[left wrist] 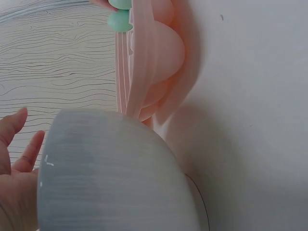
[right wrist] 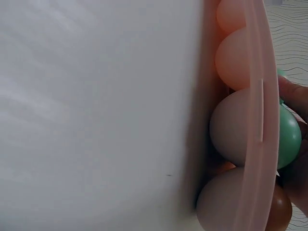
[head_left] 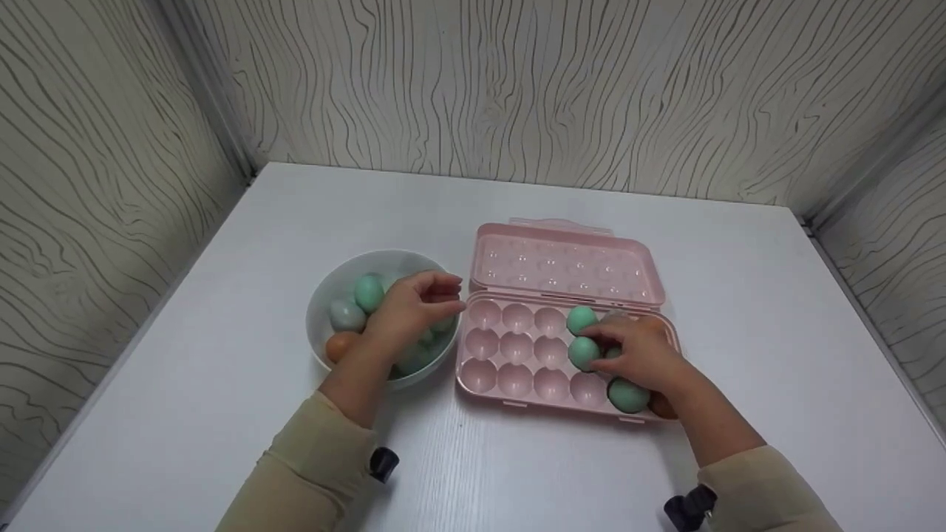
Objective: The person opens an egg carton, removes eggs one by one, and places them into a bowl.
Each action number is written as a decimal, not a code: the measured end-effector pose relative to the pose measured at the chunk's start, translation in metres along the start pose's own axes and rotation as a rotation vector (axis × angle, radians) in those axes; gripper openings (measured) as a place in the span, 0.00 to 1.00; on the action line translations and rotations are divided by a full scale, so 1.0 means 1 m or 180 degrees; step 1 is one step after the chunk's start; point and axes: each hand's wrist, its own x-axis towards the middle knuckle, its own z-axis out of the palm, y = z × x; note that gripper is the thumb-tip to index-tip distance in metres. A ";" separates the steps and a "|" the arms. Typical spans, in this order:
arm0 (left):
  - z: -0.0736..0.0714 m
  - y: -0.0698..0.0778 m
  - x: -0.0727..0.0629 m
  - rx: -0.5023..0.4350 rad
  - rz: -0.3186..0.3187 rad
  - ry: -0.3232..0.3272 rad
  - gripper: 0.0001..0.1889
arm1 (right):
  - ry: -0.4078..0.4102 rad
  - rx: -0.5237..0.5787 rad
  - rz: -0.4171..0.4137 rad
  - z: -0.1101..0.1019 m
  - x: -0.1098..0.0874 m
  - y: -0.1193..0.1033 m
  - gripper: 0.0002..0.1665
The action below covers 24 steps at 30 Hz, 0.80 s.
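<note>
My right hand (head_left: 641, 353) pinches a green egg (head_left: 584, 354) between thumb and fingertips, at the middle row of a pink egg carton (head_left: 533, 399). Just behind it sits another green egg (head_left: 582, 320) in the back row. A darker green egg (head_left: 628, 395) and brown eggs, partly hidden by the hand, fill cups at the right end. Over the right side of a white bowl (head_left: 319, 295) hovers my left hand (head_left: 408, 307), thumb and fingers apart with nothing between them. Inside the bowl lie a green egg (head_left: 369, 293), a grey egg (head_left: 347, 316), a brown egg (head_left: 342, 345) and several others.
The carton's lid (head_left: 569, 266) lies folded back behind its base. Several cups on the carton's left side hold no eggs. Both bowl and carton stand on a white table (head_left: 458, 473), with wood-patterned panels (head_left: 488, 96) at the back and sides.
</note>
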 end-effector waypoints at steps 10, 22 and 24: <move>0.004 -0.002 0.000 0.0172 0.0101 -0.0067 0.21 | -0.0016 0.0185 0.0108 0.001 0.000 -0.003 0.26; 0.010 0.002 -0.003 -0.0065 0.0177 -0.0180 0.20 | 0.0003 0.0706 -0.0093 -0.022 0.004 -0.014 0.24; 0.011 0.002 -0.003 -0.0134 0.0202 -0.0200 0.20 | 0.0000 0.0811 -0.0135 -0.026 0.006 -0.018 0.25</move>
